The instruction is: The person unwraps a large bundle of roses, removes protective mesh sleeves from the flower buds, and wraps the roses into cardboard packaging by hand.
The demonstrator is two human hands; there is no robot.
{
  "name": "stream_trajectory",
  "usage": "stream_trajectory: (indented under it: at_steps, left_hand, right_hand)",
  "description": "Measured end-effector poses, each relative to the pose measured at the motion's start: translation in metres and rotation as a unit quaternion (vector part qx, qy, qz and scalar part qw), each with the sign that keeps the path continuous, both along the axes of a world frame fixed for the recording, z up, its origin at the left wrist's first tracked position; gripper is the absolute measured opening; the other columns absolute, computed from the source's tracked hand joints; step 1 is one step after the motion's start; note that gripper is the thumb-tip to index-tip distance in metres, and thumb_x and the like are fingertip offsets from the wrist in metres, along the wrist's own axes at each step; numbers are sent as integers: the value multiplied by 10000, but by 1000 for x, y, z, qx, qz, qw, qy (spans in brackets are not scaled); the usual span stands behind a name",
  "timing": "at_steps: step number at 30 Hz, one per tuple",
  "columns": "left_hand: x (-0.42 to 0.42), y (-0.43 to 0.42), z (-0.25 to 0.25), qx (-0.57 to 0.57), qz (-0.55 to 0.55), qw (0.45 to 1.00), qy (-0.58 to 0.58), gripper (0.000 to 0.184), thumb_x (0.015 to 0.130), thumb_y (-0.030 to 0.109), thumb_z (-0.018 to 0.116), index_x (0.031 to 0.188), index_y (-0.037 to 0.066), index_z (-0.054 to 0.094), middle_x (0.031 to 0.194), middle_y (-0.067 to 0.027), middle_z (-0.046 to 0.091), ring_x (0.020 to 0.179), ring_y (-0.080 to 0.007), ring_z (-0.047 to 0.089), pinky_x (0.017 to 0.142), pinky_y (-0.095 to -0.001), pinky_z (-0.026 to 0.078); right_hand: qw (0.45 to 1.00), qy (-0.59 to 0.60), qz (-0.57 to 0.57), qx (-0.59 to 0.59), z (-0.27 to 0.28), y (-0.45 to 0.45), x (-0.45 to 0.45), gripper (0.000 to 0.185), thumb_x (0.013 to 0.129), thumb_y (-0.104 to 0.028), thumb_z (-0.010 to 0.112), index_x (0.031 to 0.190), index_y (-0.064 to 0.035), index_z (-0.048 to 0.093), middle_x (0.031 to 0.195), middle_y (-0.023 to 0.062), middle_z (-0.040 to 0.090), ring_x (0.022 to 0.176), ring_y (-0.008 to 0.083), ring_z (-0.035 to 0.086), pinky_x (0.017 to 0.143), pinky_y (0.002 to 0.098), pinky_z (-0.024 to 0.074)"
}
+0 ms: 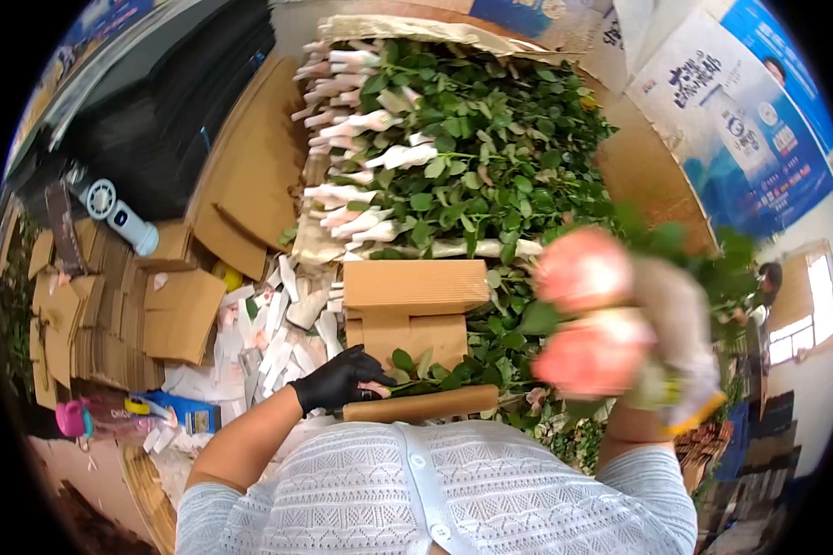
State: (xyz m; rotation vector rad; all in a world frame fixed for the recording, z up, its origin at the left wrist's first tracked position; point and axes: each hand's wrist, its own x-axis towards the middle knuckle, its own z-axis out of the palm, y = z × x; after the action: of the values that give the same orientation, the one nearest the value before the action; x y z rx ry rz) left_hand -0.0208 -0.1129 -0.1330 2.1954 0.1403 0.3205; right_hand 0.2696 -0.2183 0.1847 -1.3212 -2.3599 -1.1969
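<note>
My left hand [329, 381], in a black glove, is at the left end of a small cardboard cradle [415, 284]. Its fingers close on the head of a rose [376, 389], whose leafy stem lies along the cradle to the right. My right hand [685, 324], in a pale glove and smeared by motion, is raised at the right and grips pink roses [588, 314]. Two large blooms show to the left of its fingers, with blurred leaves behind. Beyond the cradle lies a big pile of leafy roses [500, 148], their heads in white sleeves pointing left.
Loose white sleeves [282, 342] lie left of the cradle. Folded cardboard [180, 314], a small light-blue fan [120, 215] and a pink-capped bottle [102, 418] are farther left. Printed boards [731, 120] rise at the back right. Another person [766, 282] is partly visible at the far right.
</note>
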Motion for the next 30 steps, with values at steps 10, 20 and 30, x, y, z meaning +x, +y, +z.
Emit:
stream_trajectory:
  at_steps: [10, 20, 30]
  left_hand:
    - [-4, -6, 7, 75, 85, 993, 2, 339, 681, 144, 744, 1012, 212, 719, 768, -70, 482, 790, -277, 482, 712, -363, 393]
    - [1, -1, 12, 16, 62, 998, -22, 328, 637, 129, 786, 957, 166, 727, 860, -10, 673, 796, -226, 552, 759, -342, 448]
    - [-6, -19, -12, -97, 162, 981, -47, 498, 696, 115, 777, 1173, 169, 642, 1480, -215, 262, 1237, -358, 400, 976, -406, 392]
  right_hand:
    - [512, 838, 189, 19, -13, 28, 172, 348, 880, -308, 592, 1112, -62, 511, 919, 41, 558, 770, 159, 561, 644, 279, 483]
    - [717, 692, 17, 86, 48, -57, 67, 628, 813, -479, 617, 1226, -27, 476, 1081, 117, 571, 823, 181, 613, 661, 320, 544]
    - [355, 573, 121, -729, -241, 60, -65, 671, 793, -195, 631, 1368, 4, 347, 1224, 256, 518, 1115, 360, 538, 938, 371, 439]
